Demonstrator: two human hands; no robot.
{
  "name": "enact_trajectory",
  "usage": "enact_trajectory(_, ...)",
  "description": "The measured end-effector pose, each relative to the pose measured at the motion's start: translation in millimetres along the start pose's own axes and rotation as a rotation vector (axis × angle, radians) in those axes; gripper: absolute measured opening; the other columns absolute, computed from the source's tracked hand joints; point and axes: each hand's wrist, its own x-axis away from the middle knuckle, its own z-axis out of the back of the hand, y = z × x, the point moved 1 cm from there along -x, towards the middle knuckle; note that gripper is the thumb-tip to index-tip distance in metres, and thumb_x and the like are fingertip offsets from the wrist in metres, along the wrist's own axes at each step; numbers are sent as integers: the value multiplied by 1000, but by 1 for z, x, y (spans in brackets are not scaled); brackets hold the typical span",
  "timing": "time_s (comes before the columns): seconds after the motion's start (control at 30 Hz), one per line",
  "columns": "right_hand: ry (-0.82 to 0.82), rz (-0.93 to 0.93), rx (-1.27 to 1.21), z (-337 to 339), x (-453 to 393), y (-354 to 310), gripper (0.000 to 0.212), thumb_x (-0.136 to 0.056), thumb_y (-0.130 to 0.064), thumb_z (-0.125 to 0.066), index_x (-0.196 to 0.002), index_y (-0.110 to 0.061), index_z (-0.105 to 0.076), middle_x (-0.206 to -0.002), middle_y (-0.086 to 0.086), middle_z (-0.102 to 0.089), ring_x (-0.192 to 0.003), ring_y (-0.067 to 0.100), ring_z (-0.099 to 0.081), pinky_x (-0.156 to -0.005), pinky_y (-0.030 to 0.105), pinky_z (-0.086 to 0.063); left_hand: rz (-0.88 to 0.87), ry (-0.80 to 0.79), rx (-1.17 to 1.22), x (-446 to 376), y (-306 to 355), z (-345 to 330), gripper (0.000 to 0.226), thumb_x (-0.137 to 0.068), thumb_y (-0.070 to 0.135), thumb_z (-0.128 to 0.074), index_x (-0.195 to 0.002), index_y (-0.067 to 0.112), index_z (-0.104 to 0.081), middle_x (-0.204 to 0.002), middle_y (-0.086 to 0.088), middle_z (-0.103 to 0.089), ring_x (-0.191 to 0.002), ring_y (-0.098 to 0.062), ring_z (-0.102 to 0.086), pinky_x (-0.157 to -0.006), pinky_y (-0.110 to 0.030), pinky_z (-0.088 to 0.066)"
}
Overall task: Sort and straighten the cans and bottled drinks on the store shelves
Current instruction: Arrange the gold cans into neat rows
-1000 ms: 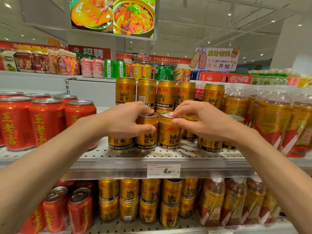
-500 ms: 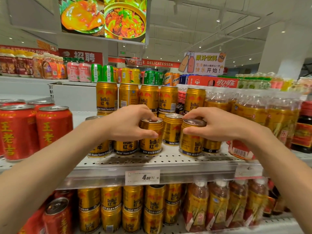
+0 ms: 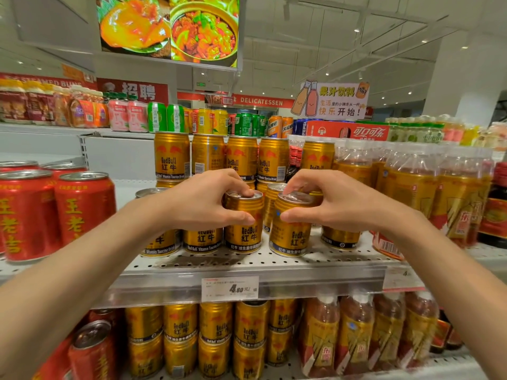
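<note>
Gold Red Bull cans stand in rows on a white perforated shelf (image 3: 247,264). My left hand (image 3: 203,204) grips the top of one front-row gold can (image 3: 244,234), fingers over its lid and thumb across its front. My right hand (image 3: 329,201) holds the neighbouring gold can (image 3: 290,237) the same way. The two cans stand upright and close together, with a narrow gap between them. More gold cans (image 3: 203,239) sit to the left, partly hidden behind my left wrist. A second tier of gold cans (image 3: 171,157) is stacked behind.
Red herbal-tea cans (image 3: 79,209) fill the shelf's left end. Amber bottled drinks (image 3: 411,187) crowd the right end. A price tag (image 3: 230,288) hangs on the shelf edge. The lower shelf holds more gold cans (image 3: 214,335) and bottles (image 3: 356,333). Assorted cans line the top shelf (image 3: 164,116).
Both hands keep their grip on the two cans. The right-hand can has moved left, closer to the left-hand can. The camera view has shifted slightly.
</note>
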Motion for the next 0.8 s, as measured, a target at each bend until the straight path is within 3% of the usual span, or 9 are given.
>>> enact_trajectory(0.1, 48, 47, 2, -8, -3, -6, 47, -77, -64, -70, -113, -34, -64, -115, -19, -60, -107, 3, -57, -86, 23, -48, 0, 0, -1, 0, 1, 0, 64, -80, 62, -69, -134, 27, -63, -136, 13, -55, -122, -7, -55, -104, -36, -48)
enact_trajectory(0.2, 45, 59, -17, -8, -3, -6, 52, -76, -69, -64, -113, -33, -68, -119, -16, -60, -109, 3, -57, -93, 29, -51, -1, 1, -2, 1, 2, 0, 65, -81, 61, -69, -134, 26, -62, -136, 13, -55, -122, -8, -55, -104, -35, -48)
enact_trajectory(0.4, 21, 21, -80, 2, 6, 1, 35, -97, -53, -51, -125, -38, -66, -127, -23, -59, -113, -6, -54, -98, 25, -47, 2, 10, -9, 2, 1, -1, 65, -81, 62, -67, -135, 26, -61, -136, 14, -55, -122, -7, -54, -104, -34, -48)
enact_trajectory(0.53, 129, -91, 49, 20, 12, 19, 35, -103, -39, -48, -136, -32, -58, -135, -12, -60, -119, 6, -57, -102, 35, -51, 12, 9, -15, 1, 3, 0, 66, -82, 64, -65, -136, 27, -60, -135, 14, -55, -121, -6, -54, -100, -29, -47)
enact_trajectory(0.63, 56, -207, 195, 26, 19, 32, 42, -102, -38, -53, -142, -25, -54, -143, -4, -57, -127, 15, -56, -106, 39, -48, -9, 38, -55, -1, 10, -2, 67, -82, 68, -60, -136, 29, -59, -136, 11, -56, -121, -6, -51, -96, -25, -43)
enact_trajectory(0.8, -26, -249, 269, 20, 26, 37, 55, -97, -42, -61, -146, -22, -50, -147, 0, -52, -131, 18, -51, -107, 35, -45, -82, 72, -71, -7, 27, -10, 66, -83, 72, -56, -137, 35, -56, -136, 13, -57, -125, -7, -47, -105, -36, -44)
